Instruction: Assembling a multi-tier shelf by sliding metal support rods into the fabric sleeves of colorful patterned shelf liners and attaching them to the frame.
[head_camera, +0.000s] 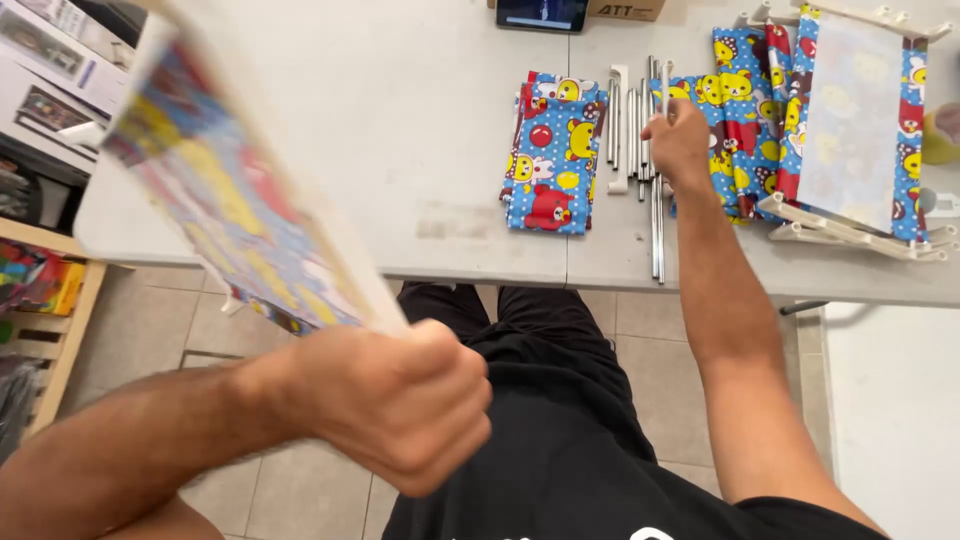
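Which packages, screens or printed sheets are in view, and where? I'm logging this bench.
Screen: far table edge, dark rectangle, lit bluish.
Cardboard box: beside the screen, brown.
Printed sheets: top left beyond the table, pale with small pictures.
Cartoon-print panel: in the left hand, blue, yellow, red, blurred.

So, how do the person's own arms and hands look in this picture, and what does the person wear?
Both arms are bare up to where the picture ends: no sleeves, gloves, watch or rings show. The forearms have dark hair. The left hand is close to the camera and blurred; the right hand is sharper, farther off over the table. The person wears a black top and dark trousers.
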